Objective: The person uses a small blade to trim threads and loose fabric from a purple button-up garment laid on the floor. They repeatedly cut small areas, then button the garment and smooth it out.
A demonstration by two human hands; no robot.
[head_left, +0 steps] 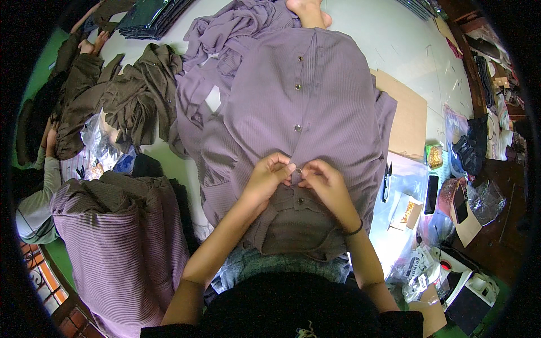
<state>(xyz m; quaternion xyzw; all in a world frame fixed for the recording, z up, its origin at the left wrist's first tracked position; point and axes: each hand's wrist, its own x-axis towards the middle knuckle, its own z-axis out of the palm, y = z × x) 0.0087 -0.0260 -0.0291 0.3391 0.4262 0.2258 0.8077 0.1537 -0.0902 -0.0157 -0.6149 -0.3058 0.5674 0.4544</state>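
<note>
A mauve ribbed shirt (344, 107) lies spread out in front of me, its lower end bunched over my lap. Dark round buttons run down its front placket (298, 107). My left hand (270, 177) pinches the placket's edge between thumb and fingers. Close beside it, my right hand (325, 183) is closed with its fingertips at a button (299, 170) on the same placket. The fingertips of both hands nearly meet there, and they partly hide the button. Another button (301, 200) shows just below the hands.
Left of me stands a tall pile of striped mauve fabric (118, 236). Beyond it lie brown garments (141, 90) and other people's arms. On the right are a cardboard sheet (403, 112), a pen-like tool (387, 183), a small open box (407, 212), phones (431, 194) and plastic bags (422, 276).
</note>
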